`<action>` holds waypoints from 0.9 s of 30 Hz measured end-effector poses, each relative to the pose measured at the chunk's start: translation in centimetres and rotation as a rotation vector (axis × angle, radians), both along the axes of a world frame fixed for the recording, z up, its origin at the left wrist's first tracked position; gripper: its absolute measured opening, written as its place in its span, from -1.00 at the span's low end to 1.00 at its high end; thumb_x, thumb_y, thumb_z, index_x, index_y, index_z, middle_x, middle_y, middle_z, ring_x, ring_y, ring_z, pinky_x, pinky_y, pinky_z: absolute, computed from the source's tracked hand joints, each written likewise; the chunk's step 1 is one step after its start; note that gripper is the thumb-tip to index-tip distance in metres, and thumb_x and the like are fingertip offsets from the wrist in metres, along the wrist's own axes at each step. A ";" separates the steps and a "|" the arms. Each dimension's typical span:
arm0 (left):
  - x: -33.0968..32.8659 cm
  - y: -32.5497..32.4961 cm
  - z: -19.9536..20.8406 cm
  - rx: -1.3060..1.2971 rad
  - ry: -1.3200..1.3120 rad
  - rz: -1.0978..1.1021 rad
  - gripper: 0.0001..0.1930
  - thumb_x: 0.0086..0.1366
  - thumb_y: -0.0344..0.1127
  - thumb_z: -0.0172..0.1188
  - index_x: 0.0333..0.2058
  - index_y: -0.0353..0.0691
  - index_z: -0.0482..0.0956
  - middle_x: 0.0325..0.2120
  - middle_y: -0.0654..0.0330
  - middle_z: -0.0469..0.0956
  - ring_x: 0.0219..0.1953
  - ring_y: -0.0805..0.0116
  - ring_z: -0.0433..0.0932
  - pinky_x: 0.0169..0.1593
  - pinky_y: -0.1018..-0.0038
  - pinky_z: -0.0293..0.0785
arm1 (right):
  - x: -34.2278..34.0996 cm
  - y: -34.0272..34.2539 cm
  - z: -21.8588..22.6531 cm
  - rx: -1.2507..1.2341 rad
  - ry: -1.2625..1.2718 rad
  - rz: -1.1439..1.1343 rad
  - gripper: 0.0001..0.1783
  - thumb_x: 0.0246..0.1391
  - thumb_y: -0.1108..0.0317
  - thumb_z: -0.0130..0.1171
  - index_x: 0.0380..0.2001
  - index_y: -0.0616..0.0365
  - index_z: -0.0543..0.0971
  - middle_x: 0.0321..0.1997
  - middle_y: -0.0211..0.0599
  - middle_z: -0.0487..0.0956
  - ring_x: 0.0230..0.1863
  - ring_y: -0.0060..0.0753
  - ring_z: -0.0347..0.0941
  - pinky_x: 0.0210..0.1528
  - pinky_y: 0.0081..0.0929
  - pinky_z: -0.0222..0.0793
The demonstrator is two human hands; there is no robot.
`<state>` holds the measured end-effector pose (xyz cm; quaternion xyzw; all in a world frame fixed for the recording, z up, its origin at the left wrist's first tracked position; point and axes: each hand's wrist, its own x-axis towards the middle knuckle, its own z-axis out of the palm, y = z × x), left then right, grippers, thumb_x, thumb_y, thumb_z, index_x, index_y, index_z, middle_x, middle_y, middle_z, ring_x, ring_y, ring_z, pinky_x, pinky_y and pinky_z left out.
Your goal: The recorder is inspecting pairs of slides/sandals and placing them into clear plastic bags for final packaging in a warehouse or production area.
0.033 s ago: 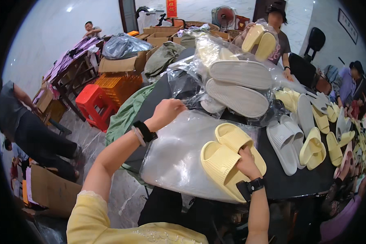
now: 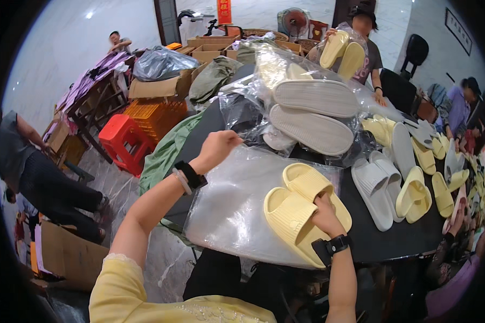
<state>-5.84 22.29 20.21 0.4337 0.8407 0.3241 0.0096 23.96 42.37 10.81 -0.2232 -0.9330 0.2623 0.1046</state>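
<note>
My right hand [image 2: 327,214] grips a pair of pale yellow slide slippers [image 2: 285,207], its fingers at the straps where the two lie side by side. The pair rests on a flat stack of clear plastic bags [image 2: 221,215] at the table's near edge. At the upper left corner of the stack, my left hand [image 2: 219,148] has its fingers pinched together on the plastic bag; the fingertips show only in part. Beyond the bags lie grey slippers [image 2: 312,129], soles up, on crumpled clear wrapping. To the right stands a pair of grey slippers [image 2: 374,188] beside a yellow pair [image 2: 414,196].
Several more slippers [image 2: 442,194] crowd the right side of the black table [image 2: 382,247]. A person [image 2: 367,64] across it holds up bagged yellow slippers [image 2: 342,54]. At left are a red stool [image 2: 121,140], an orange crate [image 2: 153,113], green cloth [image 2: 167,145] and a cardboard box [image 2: 70,247].
My left hand has turned slightly and shifted a little left. The right hand stays on the yellow slippers, and the whole view has moved very slightly.
</note>
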 end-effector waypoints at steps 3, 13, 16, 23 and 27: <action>-2.9 0.4 -2.2 0.272 -0.406 0.142 -0.77 0.32 -0.30 0.10 -0.36 -0.40 0.54 -0.53 0.21 0.55 -0.53 0.38 0.61 -0.45 0.53 0.50 | 0.2 0.2 -0.4 -0.031 0.055 0.016 -0.50 -0.12 0.46 0.09 0.01 0.04 0.48 0.02 0.00 0.35 0.11 0.15 0.23 0.12 -0.10 0.16; -4.5 -0.7 -5.8 0.113 -0.523 0.316 -0.62 0.31 -0.17 0.12 -0.12 -0.43 0.41 -0.40 0.10 0.51 -0.46 0.33 0.56 -0.42 0.46 0.47 | 0.1 0.0 -0.1 -0.091 0.082 0.025 -0.59 -0.08 0.40 0.13 -0.06 0.04 0.51 0.01 -0.06 0.38 0.10 0.09 0.25 0.13 -0.13 0.14; -1.4 -3.9 -7.5 0.054 0.130 0.151 -0.30 0.19 -0.19 0.25 0.16 -0.47 0.13 -0.08 -0.19 0.37 0.03 0.00 0.36 0.09 0.23 0.30 | 0.2 0.1 0.0 -0.078 0.090 0.033 -0.59 -0.08 0.38 0.16 -0.06 0.03 0.52 0.02 -0.06 0.39 0.11 0.07 0.25 0.13 -0.15 0.15; 14.8 -13.5 -7.0 -0.281 0.218 -0.047 -0.27 0.26 0.06 0.09 0.25 -0.27 0.14 0.27 -0.16 0.05 0.32 -0.14 0.03 0.28 0.02 0.02 | 0.0 0.0 0.0 -0.089 0.186 0.079 -0.58 -0.11 0.42 0.23 -0.07 0.06 0.55 0.08 -0.04 0.39 0.15 0.07 0.26 0.18 -0.18 0.18; 15.8 -13.2 -8.5 -0.222 0.176 0.139 -0.25 0.22 0.10 0.11 0.25 -0.26 0.17 0.30 -0.22 -0.04 0.34 -0.21 -0.08 0.30 -0.05 -0.11 | 0.3 0.0 2.2 -0.146 0.165 0.134 -0.48 -0.06 0.43 0.27 0.04 0.21 0.47 0.28 -0.03 0.25 0.32 -0.01 0.12 0.29 -0.32 0.08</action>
